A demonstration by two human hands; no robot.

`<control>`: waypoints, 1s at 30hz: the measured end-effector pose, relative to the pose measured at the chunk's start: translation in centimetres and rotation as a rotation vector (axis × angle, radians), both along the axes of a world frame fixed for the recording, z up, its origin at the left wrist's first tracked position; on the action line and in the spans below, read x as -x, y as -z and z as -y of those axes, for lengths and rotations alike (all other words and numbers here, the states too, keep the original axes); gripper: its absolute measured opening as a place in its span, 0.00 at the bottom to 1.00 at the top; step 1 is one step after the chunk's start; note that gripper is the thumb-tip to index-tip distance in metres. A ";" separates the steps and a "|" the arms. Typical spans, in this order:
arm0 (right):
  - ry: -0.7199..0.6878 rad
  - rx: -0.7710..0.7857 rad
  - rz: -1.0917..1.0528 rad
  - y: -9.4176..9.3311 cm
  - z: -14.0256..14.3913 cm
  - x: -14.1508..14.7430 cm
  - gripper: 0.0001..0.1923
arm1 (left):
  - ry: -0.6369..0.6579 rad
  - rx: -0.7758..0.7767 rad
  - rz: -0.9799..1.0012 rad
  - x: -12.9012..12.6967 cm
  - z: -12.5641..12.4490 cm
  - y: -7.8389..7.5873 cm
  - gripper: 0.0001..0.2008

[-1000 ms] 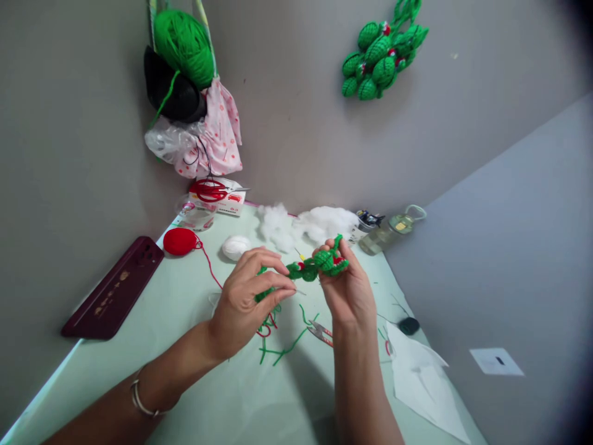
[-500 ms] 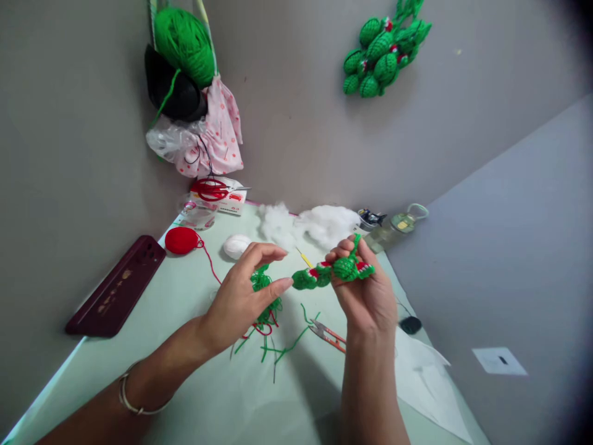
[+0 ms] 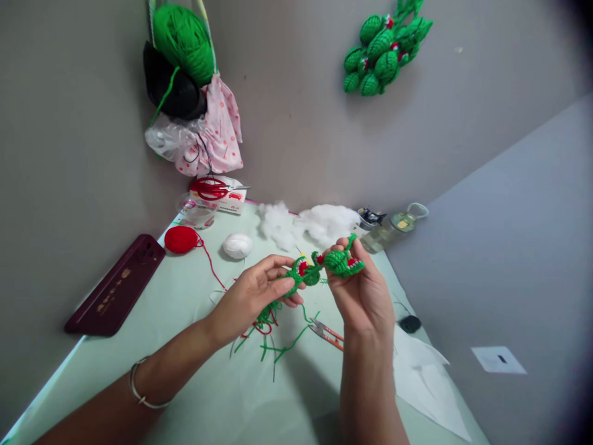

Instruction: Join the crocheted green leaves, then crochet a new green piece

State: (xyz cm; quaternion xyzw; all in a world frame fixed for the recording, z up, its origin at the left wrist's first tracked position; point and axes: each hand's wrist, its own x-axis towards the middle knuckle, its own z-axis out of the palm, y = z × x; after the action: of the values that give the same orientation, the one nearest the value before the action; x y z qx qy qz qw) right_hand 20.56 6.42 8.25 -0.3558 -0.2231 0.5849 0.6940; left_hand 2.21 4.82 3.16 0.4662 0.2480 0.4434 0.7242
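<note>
Between my hands, above the table, is a green crocheted piece (image 3: 335, 262) with red, white-edged mouths and several rounded parts in a row. My left hand (image 3: 259, 292) pinches its left end between thumb and fingers. The right end lies in my right hand (image 3: 361, 290), whose thumb and fingers grip a short green stem at the top. Under my left hand sits a tangle of green yarn (image 3: 265, 316) with some red strands. Thread snips (image 3: 328, 335) with orange handles lie on the table between my forearms. A yellow-handled hook is mostly hidden behind the crocheted piece.
White stuffing (image 3: 328, 224), a white yarn ball (image 3: 238, 246) and a red yarn ball (image 3: 180, 239) lie toward the back. A phone (image 3: 115, 287) rests at the left edge. A bottle (image 3: 391, 228) stands back right. Green crocheted pieces (image 3: 382, 55) hang on the wall.
My left hand has closed on the left end of the crocheted piece. That end now tilts and shows its red mouth. My right hand has shifted slightly left.
</note>
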 end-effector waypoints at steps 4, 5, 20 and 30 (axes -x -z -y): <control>0.013 -0.054 0.089 0.3 0.1 -0.1 0.09 | -0.001 0.027 0.005 0.1 0.0 -0.1 0.13; 0.017 -0.066 0.107 0.4 0.1 -0.1 0.09 | -0.002 0.027 0.002 0.1 0.0 -0.1 0.13; 0.085 -0.044 0.034 0.6 -0.1 0.0 0.12 | -0.076 -0.003 -0.046 0.3 -0.3 0.0 0.12; 0.071 -0.037 0.029 0.5 -0.2 0.2 0.11 | -0.106 -0.007 -0.016 0.5 -0.4 0.2 0.06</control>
State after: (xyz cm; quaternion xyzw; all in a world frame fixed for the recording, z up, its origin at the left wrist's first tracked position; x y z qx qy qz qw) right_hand 20.32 6.59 7.76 -0.3589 -0.2311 0.5504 0.7175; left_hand 1.73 5.18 2.96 0.4585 0.2766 0.4784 0.6960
